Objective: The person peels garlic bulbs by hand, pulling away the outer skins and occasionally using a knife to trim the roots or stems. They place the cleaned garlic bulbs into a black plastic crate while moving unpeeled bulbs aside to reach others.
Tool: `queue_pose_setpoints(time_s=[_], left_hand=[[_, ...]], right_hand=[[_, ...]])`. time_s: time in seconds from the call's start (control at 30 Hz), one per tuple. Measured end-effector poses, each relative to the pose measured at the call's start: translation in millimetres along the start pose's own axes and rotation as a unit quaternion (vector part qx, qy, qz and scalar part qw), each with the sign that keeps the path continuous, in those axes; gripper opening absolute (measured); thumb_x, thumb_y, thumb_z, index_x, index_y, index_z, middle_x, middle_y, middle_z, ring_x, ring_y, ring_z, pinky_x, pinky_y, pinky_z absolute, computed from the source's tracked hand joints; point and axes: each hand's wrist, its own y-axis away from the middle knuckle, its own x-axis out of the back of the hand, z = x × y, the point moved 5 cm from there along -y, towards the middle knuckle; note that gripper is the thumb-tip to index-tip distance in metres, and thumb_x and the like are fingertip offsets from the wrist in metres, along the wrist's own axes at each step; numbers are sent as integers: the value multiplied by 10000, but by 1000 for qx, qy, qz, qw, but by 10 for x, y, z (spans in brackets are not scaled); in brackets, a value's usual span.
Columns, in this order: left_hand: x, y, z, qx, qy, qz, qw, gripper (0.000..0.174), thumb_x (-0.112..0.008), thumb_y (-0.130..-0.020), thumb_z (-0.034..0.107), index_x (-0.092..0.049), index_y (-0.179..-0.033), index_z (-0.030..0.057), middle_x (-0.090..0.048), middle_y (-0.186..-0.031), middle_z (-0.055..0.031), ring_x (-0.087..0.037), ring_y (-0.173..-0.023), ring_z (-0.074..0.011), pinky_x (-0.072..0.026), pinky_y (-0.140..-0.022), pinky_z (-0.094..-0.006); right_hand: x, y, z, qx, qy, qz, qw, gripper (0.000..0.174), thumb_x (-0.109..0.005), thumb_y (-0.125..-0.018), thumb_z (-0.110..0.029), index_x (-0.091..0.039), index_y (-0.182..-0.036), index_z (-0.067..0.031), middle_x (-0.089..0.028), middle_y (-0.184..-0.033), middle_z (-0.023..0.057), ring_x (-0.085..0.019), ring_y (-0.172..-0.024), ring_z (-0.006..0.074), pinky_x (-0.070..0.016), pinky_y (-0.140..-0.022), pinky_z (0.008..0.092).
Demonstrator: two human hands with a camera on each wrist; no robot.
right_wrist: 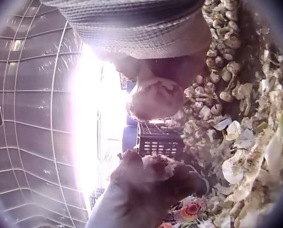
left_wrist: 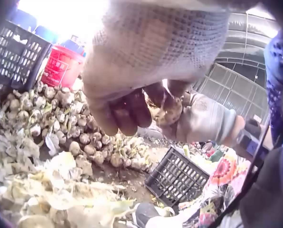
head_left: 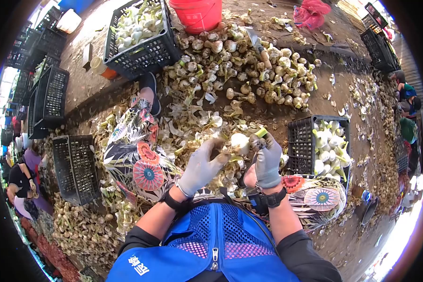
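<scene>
In the head view my gloved right hand (head_left: 268,162) grips a garlic bulb (head_left: 240,144) by its short green stem, with the pale bulb pointing toward the other hand. The right wrist view shows this bulb (right_wrist: 155,100) below the glove, its lower side rough and brownish. My gloved left hand (head_left: 202,167) is raised just left of the bulb. Its fingers are loosely bent, thumb apart from them, and the glove's tips are dark with dirt. In the left wrist view those bent fingers overlap the bulb and partly hide it.
Unpeeled garlic (head_left: 211,61) lies heaped ahead, with a small knife (head_left: 263,55) on top. A black crate (head_left: 301,145) of trimmed bulbs stands at right, another crate (head_left: 143,58) ahead-left beside a red bucket (head_left: 197,16). Loose skins (head_left: 188,127) cover the ground between my legs.
</scene>
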Motion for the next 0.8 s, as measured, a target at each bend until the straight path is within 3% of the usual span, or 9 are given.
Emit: queue_pose_setpoints(time_s=[0.13, 0.23, 0.27, 0.37, 0.53, 0.6, 0.67, 0.77, 0.8], left_hand=[[-173, -112, 32, -112, 11, -45, 993, 650, -780, -841, 282, -512, -1342, -33, -524, -1319, -158, -567, -1155, -167, -496, -944, -314], [-128, -97, 178, -175, -157, 38, 971, 657, -787, -836, 255, -505, -1358, -27, -544, -1250, -130, -563, -1136, -167, -472, -975, -306], [-129, -100, 167, -174, -156, 36, 972, 657, -787, -836, 255, -505, -1358, -27, -544, -1250, -130, -563, -1136, -167, -472, -975, -306], [-92, -90, 180, -191, -187, 51, 962, 636, -773, -851, 251, -508, -1364, -17, -543, -1196, -107, -565, -1096, -169, -457, -985, -301], [-102, -111, -30, -30, 139, -42, 989, 585, -716, -886, 196, -482, -1382, -8, -579, -1239, -142, -565, -1137, -195, -460, -988, -313], [-78, -116, -54, -26, 128, -54, 990, 603, -699, -914, 233, -453, -1410, -4, -588, -1184, -105, -585, -1035, -156, -486, -897, -278], [-75, -127, -39, -22, 117, -66, 991, 622, -681, -941, 270, -424, -1438, -1, -598, -1129, -69, -606, -934, -116, -512, -806, -242], [-92, -113, -59, -1, 80, -67, 995, 588, -619, -980, 371, -469, -1382, -30, -608, -1204, -110, -600, -1026, -165, -505, -904, -313], [-122, -102, -117, 18, 200, -69, 977, 584, -537, -1006, 442, -485, -1376, -7, -632, -1131, -98, -611, -905, -150, -510, -794, -298]], right_hand=[[-186, 87, -36, -13, -16, -66, 998, 263, -564, -909, 2, -667, -1149, 31, -697, -971, 32, -625, -849, 82, -497, -760, 221], [-107, 37, 84, -6, 120, -57, 991, 239, -605, -924, -47, -664, -1144, 25, -703, -920, 55, -617, -807, 82, -483, -717, 234], [-112, 56, 2, 67, 252, -47, 964, 216, -619, -917, -65, -672, -1101, 32, -695, -851, 83, -602, -773, 77, -470, -687, 246], [-146, 119, -74, 8, 242, -77, 967, 198, -600, -895, -42, -690, -1050, 43, -689, -813, 97, -610, -776, 81, -478, -698, 248], [-122, 174, -194, 72, 269, -86, 956, 206, -578, -893, -21, -699, -1043, 54, -701, -830, 69, -622, -796, 86, -489, -720, 243], [-158, 188, -188, 63, 263, -96, 958, 227, -571, -899, -16, -697, -1074, 55, -712, -868, 57, -627, -808, 89, -496, -733, 242], [-264, 171, -167, 20, -51, -106, 993, 262, -559, -902, 3, -687, -1126, 48, -712, -937, 31, -622, -830, 78, -502, -755, 234], [-297, 105, -99, -77, 10, -153, 985, 297, -551, -885, 43, -678, -1154, 33, -706, -965, 20, -616, -840, 68, -500, -767, 223], [-284, 110, -133, -78, 10, -154, 985, 297, -551, -885, 43, -678, -1154, 33, -706, -965, 20, -616, -840, 68, -500, -767, 223]])
